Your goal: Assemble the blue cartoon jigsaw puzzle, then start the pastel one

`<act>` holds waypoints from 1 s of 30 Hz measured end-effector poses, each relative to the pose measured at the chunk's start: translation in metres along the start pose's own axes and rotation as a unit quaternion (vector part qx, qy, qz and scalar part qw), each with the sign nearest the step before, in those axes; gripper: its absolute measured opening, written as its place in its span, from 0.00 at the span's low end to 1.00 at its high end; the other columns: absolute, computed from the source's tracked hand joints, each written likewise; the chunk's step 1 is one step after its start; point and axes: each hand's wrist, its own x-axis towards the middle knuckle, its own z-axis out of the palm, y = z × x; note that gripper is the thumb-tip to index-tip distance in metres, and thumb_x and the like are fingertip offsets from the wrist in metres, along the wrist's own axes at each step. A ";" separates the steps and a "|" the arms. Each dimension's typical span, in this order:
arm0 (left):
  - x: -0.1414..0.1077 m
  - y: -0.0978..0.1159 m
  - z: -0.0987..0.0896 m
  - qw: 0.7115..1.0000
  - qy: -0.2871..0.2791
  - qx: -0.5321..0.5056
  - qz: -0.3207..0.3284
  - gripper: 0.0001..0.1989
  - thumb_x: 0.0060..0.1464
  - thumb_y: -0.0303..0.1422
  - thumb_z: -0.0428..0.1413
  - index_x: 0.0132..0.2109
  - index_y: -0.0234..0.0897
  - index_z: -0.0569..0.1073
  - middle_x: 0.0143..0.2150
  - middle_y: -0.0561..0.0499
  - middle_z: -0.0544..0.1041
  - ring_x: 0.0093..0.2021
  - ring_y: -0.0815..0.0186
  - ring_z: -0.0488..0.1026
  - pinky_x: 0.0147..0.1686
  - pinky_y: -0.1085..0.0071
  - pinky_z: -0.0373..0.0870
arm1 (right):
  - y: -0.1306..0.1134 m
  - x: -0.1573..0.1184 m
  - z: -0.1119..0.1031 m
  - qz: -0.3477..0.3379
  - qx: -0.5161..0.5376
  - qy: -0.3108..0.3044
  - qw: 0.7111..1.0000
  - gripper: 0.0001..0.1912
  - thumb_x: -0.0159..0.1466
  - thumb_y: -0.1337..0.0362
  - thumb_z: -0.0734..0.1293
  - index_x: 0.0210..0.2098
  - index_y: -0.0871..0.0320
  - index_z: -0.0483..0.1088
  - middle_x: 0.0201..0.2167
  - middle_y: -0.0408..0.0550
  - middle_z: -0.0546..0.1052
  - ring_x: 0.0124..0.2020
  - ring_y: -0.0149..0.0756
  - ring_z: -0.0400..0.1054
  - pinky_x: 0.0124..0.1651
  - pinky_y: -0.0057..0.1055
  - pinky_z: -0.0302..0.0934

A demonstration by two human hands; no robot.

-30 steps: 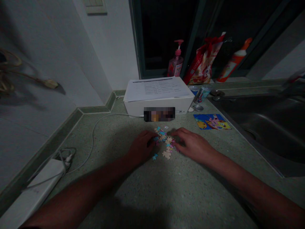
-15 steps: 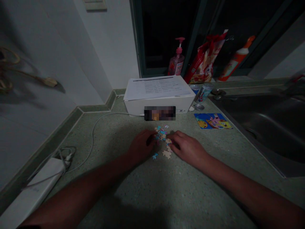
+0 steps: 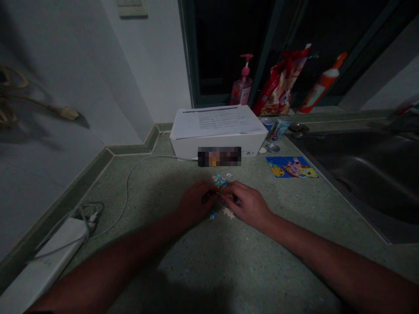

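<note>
My left hand (image 3: 198, 201) and my right hand (image 3: 251, 203) meet over a small heap of jigsaw puzzle pieces (image 3: 221, 179) on the countertop. Fingertips of both hands pinch together on a thin, pale-edged puzzle piece (image 3: 219, 193), mostly covered by the fingers. A blue piece (image 3: 213, 215) lies just below the left fingers. Beige pieces (image 3: 228, 213), back side up, lie under the right thumb. One pale piece (image 3: 229, 175) sits apart at the heap's far edge. The hands hide part of the heap.
Behind the heap, a phone-like object (image 3: 219, 157), blurred out, leans against a white box (image 3: 218, 131). A colourful cartoon picture card (image 3: 291, 167) lies right of it, near the sink (image 3: 369, 174). A cable (image 3: 127, 183) runs left to a power strip (image 3: 55, 257). Cans (image 3: 279, 128) stand behind.
My right hand has moved left to meet the left hand, which has shifted slightly right. Their fingertips now come together over the heap and cover more of the pieces.
</note>
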 end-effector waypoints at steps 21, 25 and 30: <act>-0.001 -0.004 0.002 0.998 0.058 -0.028 -0.003 0.09 0.64 0.27 0.59 0.47 0.42 0.80 0.42 0.50 0.84 0.41 0.60 0.81 0.45 0.62 0.81 | 0.009 0.006 0.008 0.007 0.005 0.007 1.000 0.06 0.73 0.63 0.68 0.48 0.55 0.76 0.41 0.50 0.81 0.35 0.39 0.76 0.36 0.34 0.67; -0.001 -0.004 0.003 0.998 0.063 -0.020 0.000 0.08 0.64 0.26 0.59 0.47 0.40 0.81 0.40 0.49 0.82 0.41 0.60 0.80 0.45 0.62 0.80 | 0.010 0.005 0.009 -0.007 -0.011 0.003 1.000 0.05 0.73 0.66 0.67 0.44 0.56 0.76 0.37 0.48 0.80 0.33 0.39 0.75 0.36 0.34 0.65; -0.002 -0.003 0.003 0.997 0.063 -0.026 -0.020 0.07 0.65 0.29 0.59 0.47 0.41 0.80 0.41 0.49 0.83 0.40 0.61 0.80 0.44 0.63 0.81 | 0.011 0.005 0.008 -0.013 0.002 -0.007 1.000 0.05 0.73 0.65 0.67 0.43 0.56 0.76 0.36 0.48 0.79 0.32 0.38 0.75 0.36 0.34 0.64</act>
